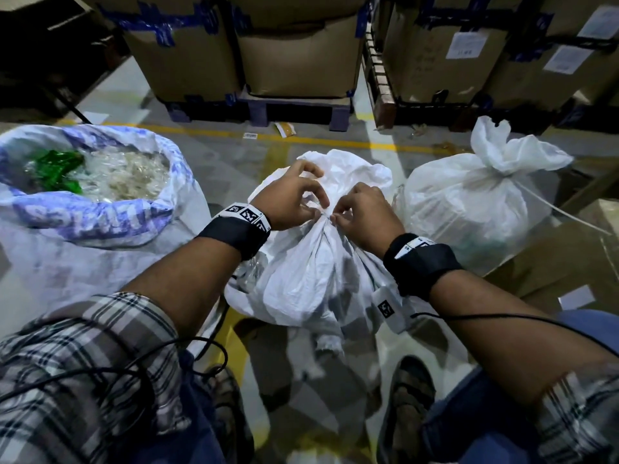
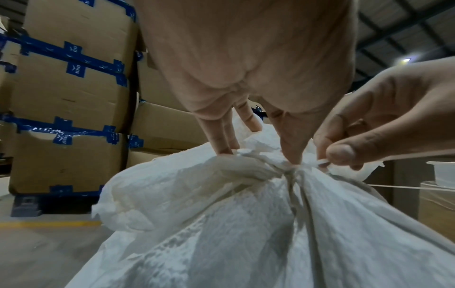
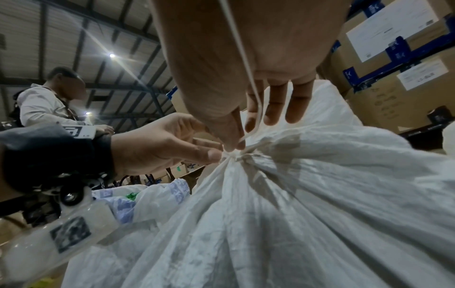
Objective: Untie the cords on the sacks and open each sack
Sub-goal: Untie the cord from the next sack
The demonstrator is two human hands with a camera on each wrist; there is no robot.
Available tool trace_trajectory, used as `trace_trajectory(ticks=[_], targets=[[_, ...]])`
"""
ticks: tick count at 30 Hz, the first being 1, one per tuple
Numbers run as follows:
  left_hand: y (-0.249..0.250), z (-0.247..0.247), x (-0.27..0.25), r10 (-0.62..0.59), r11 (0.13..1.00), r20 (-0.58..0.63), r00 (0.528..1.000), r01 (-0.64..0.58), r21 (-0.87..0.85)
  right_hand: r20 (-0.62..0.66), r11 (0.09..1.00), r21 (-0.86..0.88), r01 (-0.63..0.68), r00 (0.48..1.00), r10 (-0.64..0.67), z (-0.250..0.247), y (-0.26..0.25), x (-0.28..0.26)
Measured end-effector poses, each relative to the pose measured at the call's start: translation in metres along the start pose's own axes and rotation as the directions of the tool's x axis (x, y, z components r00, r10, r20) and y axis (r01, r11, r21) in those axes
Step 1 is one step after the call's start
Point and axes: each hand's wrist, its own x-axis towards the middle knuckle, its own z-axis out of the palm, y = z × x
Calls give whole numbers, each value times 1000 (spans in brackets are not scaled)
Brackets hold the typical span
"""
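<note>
1. Middle sack (image 1: 311,262), white woven, stands on the floor (image 1: 234,152) between the person's feet; neck gathered and tied shut by a thin white cord (image 2: 322,162).
2. Left hand (image 1: 291,195) arched over the neck from the left. Fingers (image 2: 222,136) point down onto the bunched fabric above the knot; thumb tip presses at the knot itself. Whether it pinches the cord or only the fabric: cannot tell.
3. Right hand (image 1: 365,212) comes in from the right, wrist raised. Thumb and index finger pinch a short loop of cord just beside the knot; a longer strand of the cord runs up across the palm in the right wrist view. Remaining fingers (image 3: 278,105) hang loosely straight over the sack top.
4. The two hands nearly touch at the knot.
5. Open sack (image 1: 100,209) at left, rim rolled down, blue print on it, clear plastic scraps and one green piece inside.
6. Tied sack (image 1: 475,209) at right, near the middle one; its cord end trails off to the right.
7. Cardboard boxes (image 1: 294,45) with blue tape are stacked on pallets behind; a yellow line crosses the floor.
8. Second person (image 3: 46,101) visible in the right wrist view, well apart.
</note>
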Motion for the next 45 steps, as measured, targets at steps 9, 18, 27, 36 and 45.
trace_trajectory(ticks=[9,18,27,36,45], targets=[[2,-2,-1,-3,1000,109,994,4,-9,62,991,91,-103,993,98,1,-6,1],[7,8,-7,-35,997,139,990,25,80,94,984,130,-122,989,111,-2,3,0],[8,13,-12,-69,983,112,991,48,175,162,987,151,-58,986,33,-9,-4,-3],[14,24,-10,-117,983,90,989,102,155,174,998,51,-35,984,26,-10,1,-2],[14,25,-1,-251,967,197,948,255,3,160,998,58,-25,987,15,-7,7,-2]])
